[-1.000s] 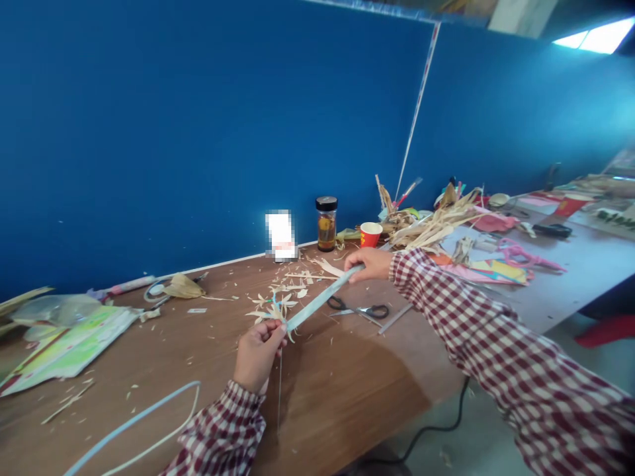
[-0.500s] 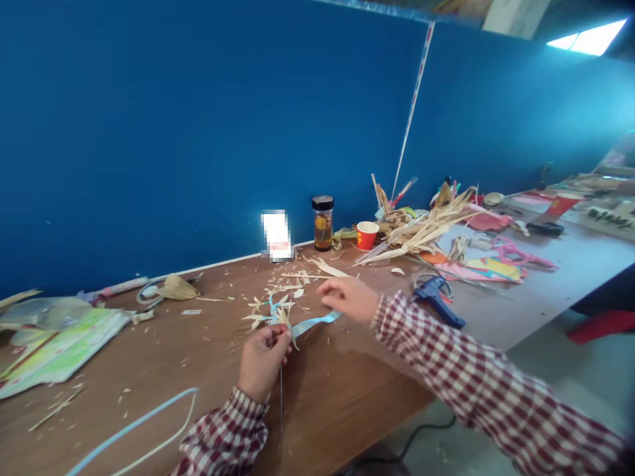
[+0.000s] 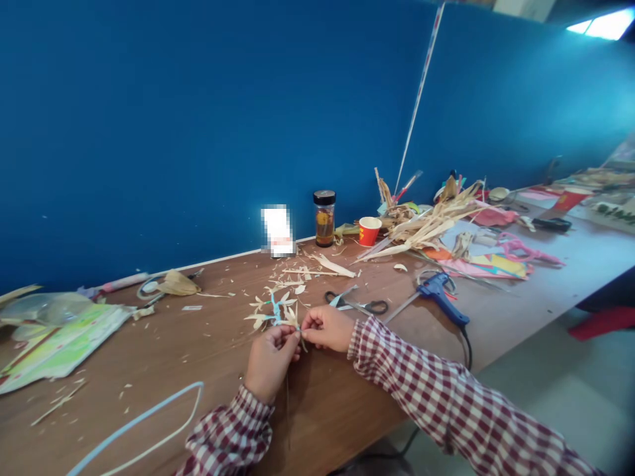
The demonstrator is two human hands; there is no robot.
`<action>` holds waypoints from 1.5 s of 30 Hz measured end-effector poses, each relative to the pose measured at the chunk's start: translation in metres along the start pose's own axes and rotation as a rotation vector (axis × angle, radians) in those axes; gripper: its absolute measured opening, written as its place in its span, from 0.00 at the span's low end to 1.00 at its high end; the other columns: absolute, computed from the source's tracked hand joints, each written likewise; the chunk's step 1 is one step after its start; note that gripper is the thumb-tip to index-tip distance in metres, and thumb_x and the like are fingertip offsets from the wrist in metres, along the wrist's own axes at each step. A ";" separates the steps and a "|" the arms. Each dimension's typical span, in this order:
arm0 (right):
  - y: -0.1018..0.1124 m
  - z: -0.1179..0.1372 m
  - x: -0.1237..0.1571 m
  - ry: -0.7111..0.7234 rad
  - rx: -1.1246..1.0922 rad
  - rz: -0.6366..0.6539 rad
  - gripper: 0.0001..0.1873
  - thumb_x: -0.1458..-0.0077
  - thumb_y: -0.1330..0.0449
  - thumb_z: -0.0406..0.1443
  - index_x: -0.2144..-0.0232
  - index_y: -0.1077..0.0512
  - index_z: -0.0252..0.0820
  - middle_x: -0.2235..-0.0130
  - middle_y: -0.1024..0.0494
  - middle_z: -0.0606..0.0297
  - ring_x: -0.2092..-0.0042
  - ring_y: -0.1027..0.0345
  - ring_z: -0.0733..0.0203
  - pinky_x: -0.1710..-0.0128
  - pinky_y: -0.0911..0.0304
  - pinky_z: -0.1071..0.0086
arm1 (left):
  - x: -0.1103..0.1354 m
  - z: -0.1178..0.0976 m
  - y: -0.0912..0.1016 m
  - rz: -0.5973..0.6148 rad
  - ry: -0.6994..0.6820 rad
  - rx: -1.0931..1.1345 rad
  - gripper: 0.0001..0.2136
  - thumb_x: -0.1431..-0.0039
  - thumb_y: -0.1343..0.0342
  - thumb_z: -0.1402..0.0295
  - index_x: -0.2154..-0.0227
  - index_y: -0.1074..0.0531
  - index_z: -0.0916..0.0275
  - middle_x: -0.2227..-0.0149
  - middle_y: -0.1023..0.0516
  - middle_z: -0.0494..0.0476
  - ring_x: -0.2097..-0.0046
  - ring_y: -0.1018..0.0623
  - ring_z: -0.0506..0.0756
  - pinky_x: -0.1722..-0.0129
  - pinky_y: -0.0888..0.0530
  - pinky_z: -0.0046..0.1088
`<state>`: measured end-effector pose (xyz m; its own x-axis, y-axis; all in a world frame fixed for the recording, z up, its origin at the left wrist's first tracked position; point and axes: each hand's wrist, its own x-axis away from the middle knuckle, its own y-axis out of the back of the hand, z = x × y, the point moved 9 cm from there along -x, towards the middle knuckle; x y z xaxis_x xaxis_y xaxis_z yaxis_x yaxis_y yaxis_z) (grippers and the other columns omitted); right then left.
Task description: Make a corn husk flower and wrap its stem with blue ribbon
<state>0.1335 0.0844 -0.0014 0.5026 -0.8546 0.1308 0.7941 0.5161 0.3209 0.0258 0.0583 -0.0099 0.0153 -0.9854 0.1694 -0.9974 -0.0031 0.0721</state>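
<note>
Pinching was done by the left hand (image 3: pixel 268 363), closed on the base of the spray (image 3: pixel 276 311), left of the scissors (image 3: pixel 366 307). The right hand (image 3: pixel 330 328) was set against the same base, between it and the scissors; whether anything was gripped there could not be told. Petals could be bent or pulled loose if the base were squeezed or twisted too hard. The thin stem (image 3: pixel 288 403) might be snagged by a cuff, and the spray turned with it. Right of the scissors, the glue gun (image 3: pixel 439 297) could be dragged if its cable (image 3: pixel 469 347) were caught by the right sleeve (image 3: pixel 426 380). The table's (image 3: pixel 198 350) near edge, in front of the scissors, was crossed by that sleeve. Freest movement seemed to be offered left of the scissors, among low scraps; behind them, reach was limited by the cup (image 3: pixel 370 233) and husks (image 3: pixel 426 225).
</note>
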 end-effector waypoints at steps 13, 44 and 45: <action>0.008 0.007 0.010 0.052 0.406 -0.115 0.06 0.55 0.42 0.37 0.74 0.30 0.39 0.76 0.29 0.68 0.75 0.37 0.68 0.76 0.46 0.76 | 0.003 -0.002 -0.001 0.035 0.068 -0.312 0.14 0.55 0.46 0.57 0.76 0.29 0.66 0.85 0.30 0.48 0.84 0.34 0.47 0.84 0.38 0.22; 0.131 0.007 0.139 0.048 0.831 -0.731 0.09 0.47 0.49 0.34 0.62 0.33 0.41 0.66 0.30 0.62 0.64 0.36 0.60 0.63 0.43 0.69 | 0.001 -0.005 -0.003 0.050 -0.015 -0.662 0.14 0.54 0.49 0.56 0.77 0.28 0.63 0.85 0.28 0.51 0.80 0.27 0.55 0.77 0.36 0.27; 0.147 0.004 0.151 0.009 0.926 -0.797 0.09 0.46 0.49 0.35 0.63 0.33 0.41 0.67 0.30 0.61 0.63 0.37 0.58 0.62 0.43 0.67 | 0.001 -0.006 -0.003 0.050 -0.017 -0.661 0.14 0.54 0.49 0.56 0.77 0.28 0.63 0.85 0.28 0.51 0.80 0.27 0.55 0.76 0.36 0.27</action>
<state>0.3246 0.0312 0.0690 -0.0086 -0.9105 -0.4134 0.3389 -0.3916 0.8555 0.0295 0.0585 -0.0042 -0.0364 -0.9843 0.1727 -0.7436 0.1421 0.6533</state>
